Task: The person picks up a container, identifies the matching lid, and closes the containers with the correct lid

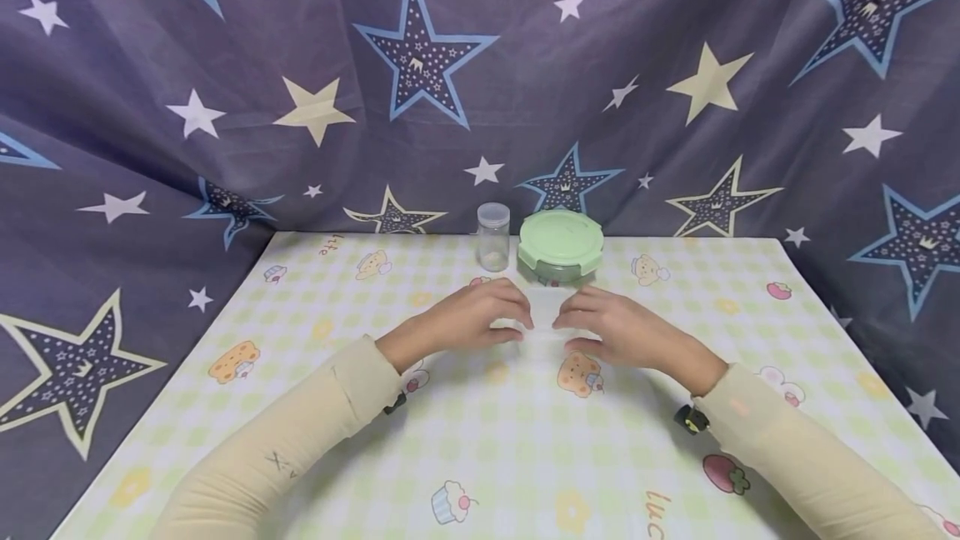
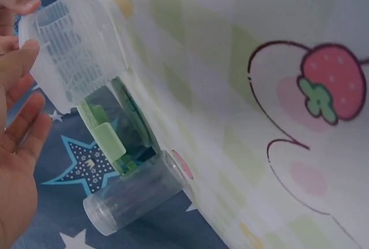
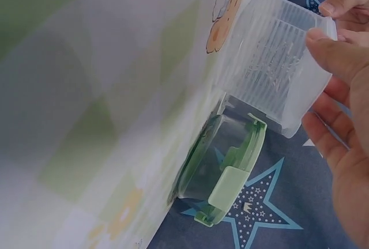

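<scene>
Between my two hands, in front of the green-lidded container, stands a translucent plastic box (image 1: 543, 319) with ribbed sides. The left wrist view shows the ribbed box (image 2: 78, 50) with its base near the tablecloth. My left hand (image 1: 480, 315) holds the box's left side, thumb at its upper edge. On the opposite side my right hand (image 1: 626, 327) grips the box (image 3: 277, 59), its thumb also at the upper edge and the fingers behind. What lies inside the box is too blurred to tell.
Just behind the box are a round glass container with a light green clip lid (image 1: 561, 238) and, to its left, a clear cylindrical jar (image 1: 493, 240). A checked tablecloth (image 1: 360, 457) covers the table. A star-patterned curtain (image 1: 510, 90) hangs at the table's back edge.
</scene>
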Available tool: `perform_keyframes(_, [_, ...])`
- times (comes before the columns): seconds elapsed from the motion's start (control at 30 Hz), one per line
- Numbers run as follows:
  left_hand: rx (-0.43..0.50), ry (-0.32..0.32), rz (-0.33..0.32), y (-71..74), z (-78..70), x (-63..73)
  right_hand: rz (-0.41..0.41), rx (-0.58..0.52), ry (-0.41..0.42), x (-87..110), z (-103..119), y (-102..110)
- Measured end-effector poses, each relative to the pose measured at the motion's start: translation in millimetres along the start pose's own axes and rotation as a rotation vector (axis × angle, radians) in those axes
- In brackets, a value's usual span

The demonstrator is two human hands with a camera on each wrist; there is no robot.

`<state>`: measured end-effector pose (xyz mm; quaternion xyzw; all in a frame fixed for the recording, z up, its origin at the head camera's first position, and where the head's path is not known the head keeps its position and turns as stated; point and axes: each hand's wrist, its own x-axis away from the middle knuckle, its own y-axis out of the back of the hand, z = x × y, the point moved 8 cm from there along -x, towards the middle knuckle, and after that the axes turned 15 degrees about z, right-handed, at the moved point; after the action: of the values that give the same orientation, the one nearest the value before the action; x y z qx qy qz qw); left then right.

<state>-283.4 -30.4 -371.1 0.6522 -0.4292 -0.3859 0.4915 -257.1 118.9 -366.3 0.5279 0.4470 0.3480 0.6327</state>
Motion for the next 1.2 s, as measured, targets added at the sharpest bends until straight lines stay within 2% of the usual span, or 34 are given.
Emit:
perform_keyframes(0.3, [-0.010, -0.085, -0.018, -3.0, -0.3, 0.0, -0.017, 0.032, 0.013, 3.4, 2.5, -2.8])
perform_keyframes(0.47, [-0.029, -0.100, -0.028, -3.5, -3.2, -0.1, -0.040, 0.047, 0.029, 5.9, 3.9, -4.8])
perform_keyframes(0.7, [-0.077, -0.133, -0.075, -5.0, -5.9, 0.1, -0.010, 0.086, 0.014, 5.4, 5.3, -8.4])
perform_keyframes(0.87, [-0.074, -0.127, -0.091, -5.4, -5.2, -0.3, 0.002, 0.101, 0.005, 6.2, 5.4, -11.3])
perform_keyframes(1.2, [-0.063, -0.106, -0.082, -4.1, -3.7, -0.6, 0.011, 0.086, 0.002, 6.3, 4.8, -11.7])
